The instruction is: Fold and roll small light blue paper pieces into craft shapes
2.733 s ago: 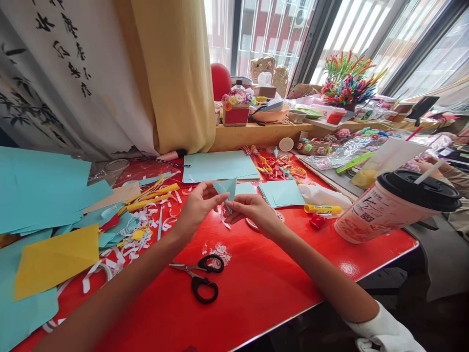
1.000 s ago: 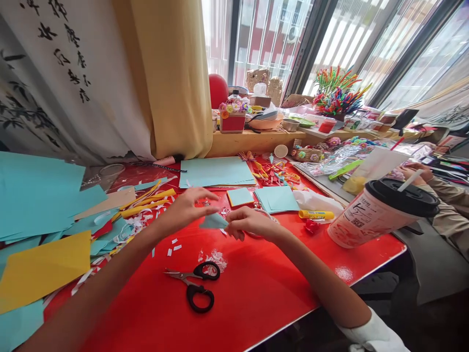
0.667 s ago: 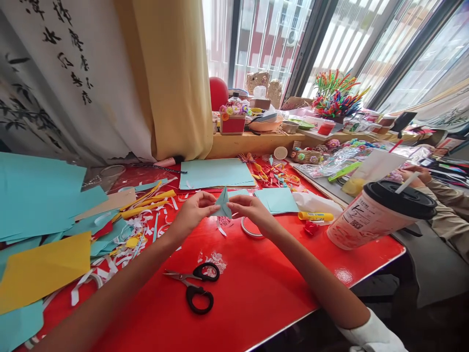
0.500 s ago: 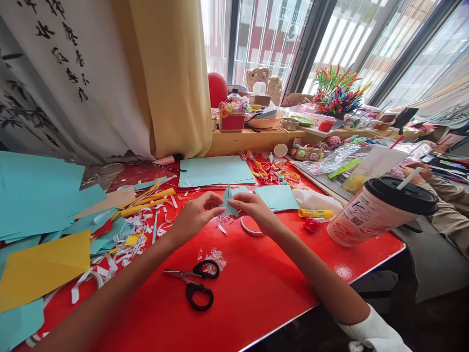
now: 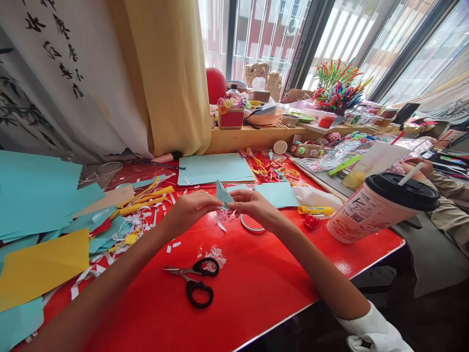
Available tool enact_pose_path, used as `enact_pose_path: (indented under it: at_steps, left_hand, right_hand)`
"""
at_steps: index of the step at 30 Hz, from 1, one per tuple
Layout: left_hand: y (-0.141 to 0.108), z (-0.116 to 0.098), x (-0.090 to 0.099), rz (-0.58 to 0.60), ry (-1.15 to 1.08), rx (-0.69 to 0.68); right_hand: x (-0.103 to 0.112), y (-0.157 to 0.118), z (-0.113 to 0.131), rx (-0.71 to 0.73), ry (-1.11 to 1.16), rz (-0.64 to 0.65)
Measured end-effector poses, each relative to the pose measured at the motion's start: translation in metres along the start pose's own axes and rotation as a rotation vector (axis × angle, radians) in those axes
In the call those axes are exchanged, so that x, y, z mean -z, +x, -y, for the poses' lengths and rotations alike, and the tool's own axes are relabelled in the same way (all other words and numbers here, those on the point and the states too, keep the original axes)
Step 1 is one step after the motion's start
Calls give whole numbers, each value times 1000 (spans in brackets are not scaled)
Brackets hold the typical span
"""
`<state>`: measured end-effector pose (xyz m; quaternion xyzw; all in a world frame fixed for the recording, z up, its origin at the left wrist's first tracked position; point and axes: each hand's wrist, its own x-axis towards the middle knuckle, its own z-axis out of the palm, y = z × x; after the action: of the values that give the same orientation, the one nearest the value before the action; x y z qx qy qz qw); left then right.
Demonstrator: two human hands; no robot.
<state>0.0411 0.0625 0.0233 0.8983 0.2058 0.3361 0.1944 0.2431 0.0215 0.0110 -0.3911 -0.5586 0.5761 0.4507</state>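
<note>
A small folded piece of light blue paper (image 5: 223, 193) is held above the red table, its pointed tip upward. My left hand (image 5: 194, 208) pinches its lower left side, fingers closed. On the right side my right hand (image 5: 252, 206) grips it between thumb and fingers. Below the hands, black-handled scissors (image 5: 198, 279) lie on the table with blades pointing left, beside a small heap of white paper scraps (image 5: 214, 256). A roll of tape (image 5: 252, 224) lies partly behind my right hand. Farther back is a stack of light blue sheets (image 5: 216, 168).
Blue sheets (image 5: 36, 190), a yellow sheet (image 5: 44, 259) and paper strips cover the left. At right stand a lidded drink cup (image 5: 366, 210) and a yellow glue stick (image 5: 315, 210). Another person's sleeve (image 5: 450, 210) shows at far right. Crafts line the windowsill (image 5: 252, 134).
The folded paper has turned and tilted to the left between my fingers. My left hand has rolled over so its back shows more. The scissors lie where they were.
</note>
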Motion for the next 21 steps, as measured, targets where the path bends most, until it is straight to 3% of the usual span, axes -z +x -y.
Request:
enact_pose_path:
  at_steps: [13,21]
  left_hand:
    - [-1,-10,-18,-130,-241,379]
    - [0,-13,-25,-234,-309,427]
  right_hand:
    - [-7,-1,-1,-3,-7,-30]
    - [-11,-1,-2,55,23,-92]
